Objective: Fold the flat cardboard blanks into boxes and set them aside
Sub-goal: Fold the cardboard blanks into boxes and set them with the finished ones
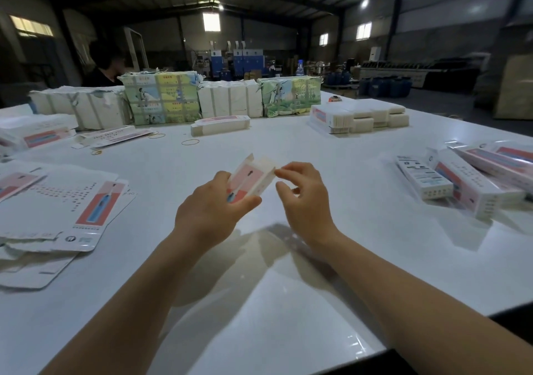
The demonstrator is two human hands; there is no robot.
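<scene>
A half-formed box of thin white card, printed with a pink panel and a blue toothbrush, is held above the middle of the glossy white worktop. It is already a squared tube, its far end open with a small flap standing up. The left hand holds it, thumb curled over the near printed face and fingers behind, so the grip pinches the box. The right hand is just right of the box, its fingers bent; the forefinger and thumb tips meet at the box's right edge flap, though whether they truly nip the card I cannot tell.

Left of the box lies a loose heap of flat blanks, rounded at the corners, some with ragged torn edges. Right of the box sits a pile of finished boxes, long and rectangular. Beyond the box are thin rubber bands, a short stack of folded blanks and strapped paper bundles.
</scene>
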